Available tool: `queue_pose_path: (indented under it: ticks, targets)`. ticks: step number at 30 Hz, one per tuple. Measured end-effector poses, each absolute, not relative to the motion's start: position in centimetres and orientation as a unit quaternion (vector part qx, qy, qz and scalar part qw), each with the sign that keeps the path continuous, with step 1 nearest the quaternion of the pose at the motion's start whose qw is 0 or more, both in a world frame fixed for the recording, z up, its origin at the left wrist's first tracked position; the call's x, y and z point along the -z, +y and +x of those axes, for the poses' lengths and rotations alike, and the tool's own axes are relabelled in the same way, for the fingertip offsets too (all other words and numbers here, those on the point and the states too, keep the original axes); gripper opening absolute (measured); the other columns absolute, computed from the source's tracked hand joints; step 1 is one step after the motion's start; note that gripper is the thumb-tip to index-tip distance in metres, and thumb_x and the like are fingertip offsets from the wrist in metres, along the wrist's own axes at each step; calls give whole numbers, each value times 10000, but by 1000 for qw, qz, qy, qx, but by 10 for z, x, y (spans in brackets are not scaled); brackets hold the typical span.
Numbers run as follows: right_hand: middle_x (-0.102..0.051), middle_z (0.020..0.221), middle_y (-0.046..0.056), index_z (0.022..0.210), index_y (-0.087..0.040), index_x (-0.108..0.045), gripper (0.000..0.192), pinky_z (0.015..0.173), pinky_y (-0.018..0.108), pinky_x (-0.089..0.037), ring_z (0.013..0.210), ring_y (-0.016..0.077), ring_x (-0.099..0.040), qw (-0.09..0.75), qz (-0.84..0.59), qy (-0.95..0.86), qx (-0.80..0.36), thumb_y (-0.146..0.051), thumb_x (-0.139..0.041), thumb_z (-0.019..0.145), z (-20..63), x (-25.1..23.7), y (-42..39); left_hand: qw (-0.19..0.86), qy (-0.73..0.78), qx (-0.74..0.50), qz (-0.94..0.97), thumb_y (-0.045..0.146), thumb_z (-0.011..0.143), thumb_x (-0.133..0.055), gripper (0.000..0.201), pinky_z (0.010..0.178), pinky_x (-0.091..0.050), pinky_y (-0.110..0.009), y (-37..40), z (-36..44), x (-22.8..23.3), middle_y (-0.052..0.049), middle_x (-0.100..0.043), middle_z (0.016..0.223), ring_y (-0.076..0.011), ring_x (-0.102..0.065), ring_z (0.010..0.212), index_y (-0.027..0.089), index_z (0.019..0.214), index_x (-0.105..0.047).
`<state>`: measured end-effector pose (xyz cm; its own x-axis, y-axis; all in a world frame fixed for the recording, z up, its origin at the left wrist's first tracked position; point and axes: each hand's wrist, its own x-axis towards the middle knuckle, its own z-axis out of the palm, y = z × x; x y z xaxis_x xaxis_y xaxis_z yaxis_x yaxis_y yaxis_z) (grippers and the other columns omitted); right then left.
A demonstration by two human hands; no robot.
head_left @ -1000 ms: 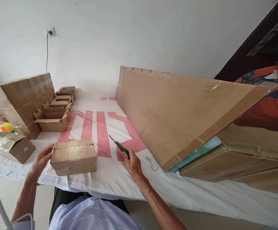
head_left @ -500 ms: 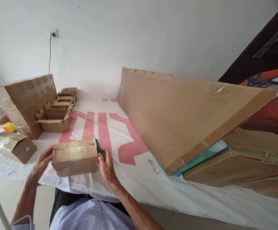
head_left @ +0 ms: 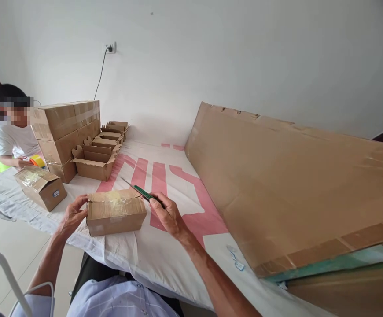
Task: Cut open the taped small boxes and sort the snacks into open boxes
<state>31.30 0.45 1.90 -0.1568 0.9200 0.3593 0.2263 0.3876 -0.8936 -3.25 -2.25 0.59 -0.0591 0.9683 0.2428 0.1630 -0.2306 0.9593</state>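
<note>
You won't find any readable text. The white cloth [head_left: 165,246] on your table carries big red letter strokes, cut off and not legible as a word. The small box [head_left: 41,187] at left has a blue-and-white sticker [head_left: 56,193], too small to read. Nothing readable on the taped box [head_left: 115,212] you're working on.

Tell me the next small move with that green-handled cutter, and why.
Probably lower the cutter tip onto the tape along the small box's top seam. The right hand holds the blade just above it, the left hand steadies the box's end, and the flaps look taped shut.
</note>
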Motion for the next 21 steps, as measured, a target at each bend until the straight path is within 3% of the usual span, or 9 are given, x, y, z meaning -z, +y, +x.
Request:
queue_pose_path:
  ticks: [4, 10, 21]
  targets:
    - [-613, 768, -6, 988, -202, -731, 349, 649, 305, -400, 692, 165, -484, 404, -383, -749, -359, -506, -560, 984, 311, -62, -2, 369, 486, -526, 592, 396, 792, -825, 389, 952, -621, -374, -32, -31, -4, -144, -614, 1505, -365, -615, 1354, 219, 1138, -832]
    - [-611, 731, -11, 961, -211, -767, 361, 603, 294, -366, 647, 154, -467, 315, -358, -801, -363, -515, -573, 972, 296, -82, -4, 355, 481, -521, 610, 341, 828, -785, 385, 962, -627, -391, -40, -32, 3, -146, -582, 1495, -345, -597, 1364, 232, 1196, -803]
    - [-547, 700, -39, 920, -206, -748, 335, 599, 292, -339, 626, 135, -439, 262, -374, -821, -342, -473, -555, 978, 293, -92, -4, 351, 479, -508, 624, 293, 850, -740, 367, 993, -617, -389, -40, -30, 4, -143, -543, 1508, -320, -585, 1376, 223, 1207, -784]
